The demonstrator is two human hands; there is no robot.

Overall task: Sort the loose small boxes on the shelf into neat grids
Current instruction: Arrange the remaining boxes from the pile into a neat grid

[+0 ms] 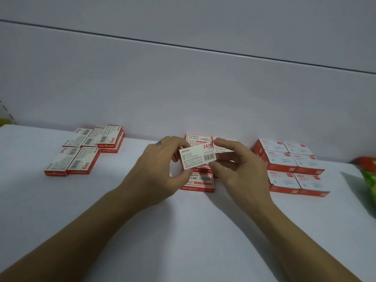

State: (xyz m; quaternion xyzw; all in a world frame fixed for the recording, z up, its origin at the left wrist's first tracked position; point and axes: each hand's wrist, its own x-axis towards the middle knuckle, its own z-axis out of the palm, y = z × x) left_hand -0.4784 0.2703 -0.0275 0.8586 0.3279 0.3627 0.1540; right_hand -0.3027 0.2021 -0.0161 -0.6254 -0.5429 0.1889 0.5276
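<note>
Small box (198,157), white with red "24/6" print and a barcode, is held above the white shelf (183,231) at centre, its printed face turned toward the camera and tilted slightly, right end higher. It is pinched at both ends: the left hand (160,169) grips the left end between thumb and fingers, and the right hand (238,169) grips the right end, with the forefinger on the upper right corner and the thumb under the lower edge. Both forearms extend in from the near edge.

Directly behind and below the held box, a centre group of boxes (198,183) is laid flat against the back wall (183,88). It is partly hidden by the hands, so its full layout cannot be determined. The nearest box of the group shows a red front edge with white lettering.

To the left, a second group (81,151) is laid out in rows, barcode faces up. At its far right end, one box (110,137) is stacked on another.

To the right, a third group (289,165) with white tops and red sides is arranged two wide, with the far boxes stacked two high.

A green and orange package (368,176) lies at the right edge of the shelf, well apart from the held box.
</note>
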